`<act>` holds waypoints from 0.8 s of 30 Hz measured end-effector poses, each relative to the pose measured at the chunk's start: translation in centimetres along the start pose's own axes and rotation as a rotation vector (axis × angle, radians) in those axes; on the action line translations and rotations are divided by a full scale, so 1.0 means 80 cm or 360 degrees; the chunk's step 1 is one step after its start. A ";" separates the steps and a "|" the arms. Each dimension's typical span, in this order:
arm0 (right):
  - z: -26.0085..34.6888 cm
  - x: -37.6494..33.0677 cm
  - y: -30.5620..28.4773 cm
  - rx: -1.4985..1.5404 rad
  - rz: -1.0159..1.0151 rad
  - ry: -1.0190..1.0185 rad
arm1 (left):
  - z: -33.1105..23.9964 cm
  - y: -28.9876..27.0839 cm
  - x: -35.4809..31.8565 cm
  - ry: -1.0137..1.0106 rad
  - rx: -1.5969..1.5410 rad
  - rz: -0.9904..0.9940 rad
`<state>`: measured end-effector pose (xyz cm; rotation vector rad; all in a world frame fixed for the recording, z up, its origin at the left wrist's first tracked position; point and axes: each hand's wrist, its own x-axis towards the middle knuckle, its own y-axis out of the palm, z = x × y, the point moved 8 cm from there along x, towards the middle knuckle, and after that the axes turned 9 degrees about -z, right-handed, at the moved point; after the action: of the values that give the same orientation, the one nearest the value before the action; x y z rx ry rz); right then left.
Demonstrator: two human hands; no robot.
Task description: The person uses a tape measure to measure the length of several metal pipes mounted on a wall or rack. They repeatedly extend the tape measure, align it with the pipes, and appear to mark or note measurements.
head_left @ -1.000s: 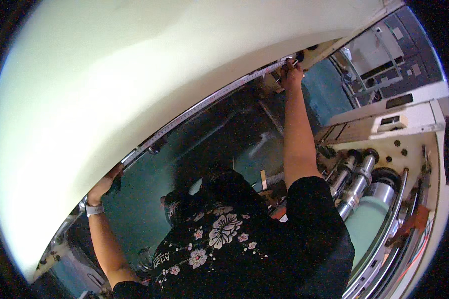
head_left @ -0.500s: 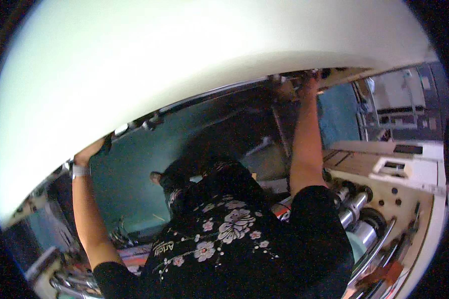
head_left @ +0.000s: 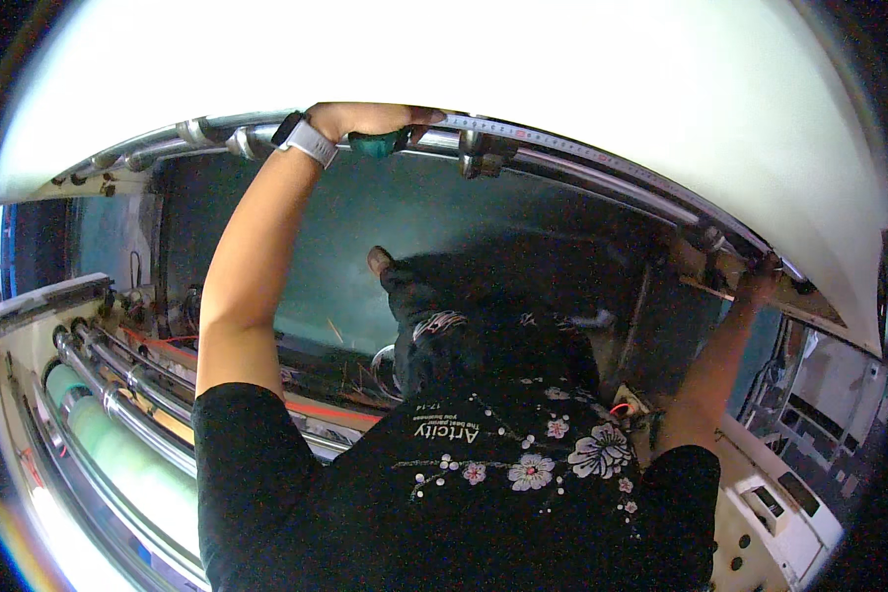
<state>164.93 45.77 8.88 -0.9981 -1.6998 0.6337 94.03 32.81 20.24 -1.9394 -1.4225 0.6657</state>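
Note:
My left hand (head_left: pixel 355 120), with a pale-strapped watch (head_left: pixel 306 141) on its wrist, is closed around a green and black tape measure (head_left: pixel 375 145). From its case a pale marked blade (head_left: pixel 523 132) runs out to the right, along the lower edge of a large white roll or sheet (head_left: pixel 562 59). Far off at the right, my right hand (head_left: pixel 760 278) is closed at the blade's other end; its fingertips are dark and partly hidden. A metal rail (head_left: pixel 592 182) with clamp-like collars (head_left: pixel 476 153) lies just below the blade.
Machine rollers (head_left: pixel 118 414), one of them pale green, lie at the lower left. A cream side frame (head_left: pixel 750 538) with a switch box (head_left: pixel 763 503) stands at the lower right. Red cable (head_left: pixel 340 411) runs behind my body. Below the rail is a greenish floor (head_left: pixel 316 237).
The view has swung, so the rail now slopes down to the right. My left hand appears further right and higher, my right hand lower and further right. The tape measure and its blade are now plain to see.

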 end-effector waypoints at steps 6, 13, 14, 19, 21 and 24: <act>-0.040 -0.001 0.034 0.0516 -0.0261 -0.0239 | 0.011 0.005 0.008 -0.0039 0.0187 0.0114; -0.053 0.001 0.051 0.0121 -0.0083 -0.0474 | -0.028 -0.024 -0.003 0.0231 0.0291 -0.0208; -0.042 0.003 0.045 0.0011 -0.0075 -0.0379 | -0.026 -0.023 -0.002 0.0212 0.0297 -0.0184; -0.003 0.009 0.017 -0.0042 -0.0224 -0.0259 | -0.019 -0.021 -0.003 0.0172 0.0309 -0.0131; -0.079 0.020 0.039 0.0664 0.0339 0.0307 | -0.022 -0.019 0.008 0.0213 0.0288 -0.0109; -0.124 0.040 0.074 0.2342 0.1067 0.1309 | -0.018 -0.021 0.007 0.0224 0.0267 -0.0120</act>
<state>175.66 51.06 9.15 -0.4994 0.0787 1.3387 94.17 33.44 22.41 -1.7581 -1.3038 0.5825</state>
